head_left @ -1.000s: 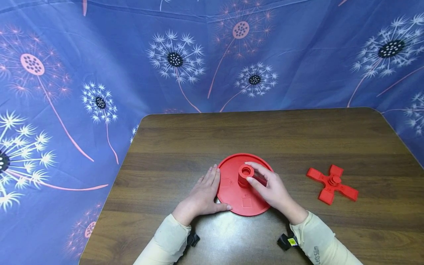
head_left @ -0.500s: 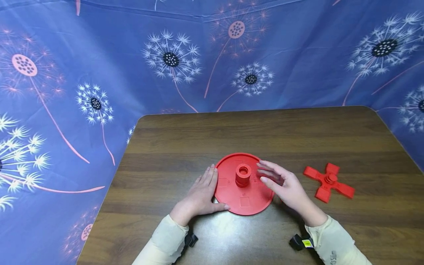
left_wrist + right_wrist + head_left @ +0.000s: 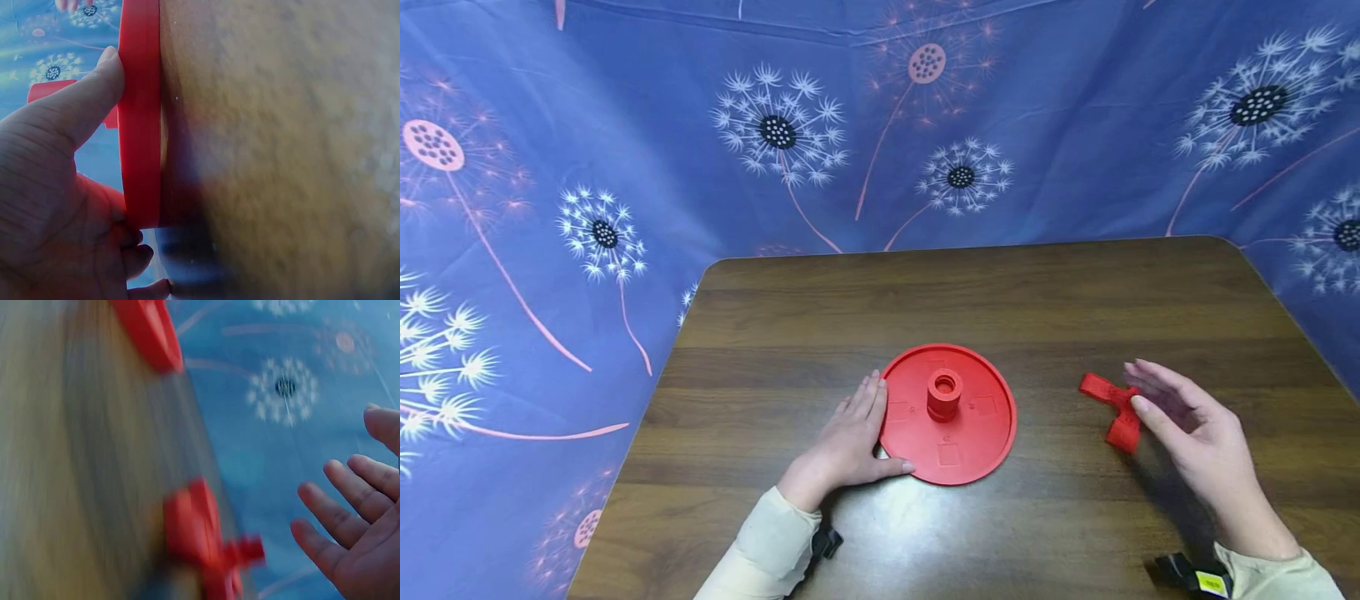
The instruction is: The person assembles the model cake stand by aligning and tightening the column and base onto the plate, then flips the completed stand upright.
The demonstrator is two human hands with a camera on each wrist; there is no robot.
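Observation:
A round red disc (image 3: 985, 446) with a raised rim lies on the table, and a hollow red cylinder (image 3: 943, 400) stands upright at its middle. My left hand (image 3: 842, 442) rests against the disc's left edge, fingers straight and thumb at the near rim; the left wrist view shows that thumb touching the red rim (image 3: 140, 125). To the right, my right hand (image 3: 1202, 450) hovers beside and partly over a red cross-shaped piece (image 3: 1123, 429), hiding its right arms. In the right wrist view the fingers (image 3: 337, 515) are spread loosely, apart from the blurred cross piece (image 3: 190, 528) and its centre peg.
The brown wood-grain table (image 3: 820, 308) has rounded far corners. Behind and to the left hangs a blue cloth (image 3: 662, 108) with a dandelion print. A small black device (image 3: 1187, 575) is strapped at the right wrist, and another (image 3: 827, 543) at the left.
My right hand has let go of the cylinder and moved right to the cross-shaped piece. The cylinder stays standing on the disc. My left hand keeps its place at the disc's edge.

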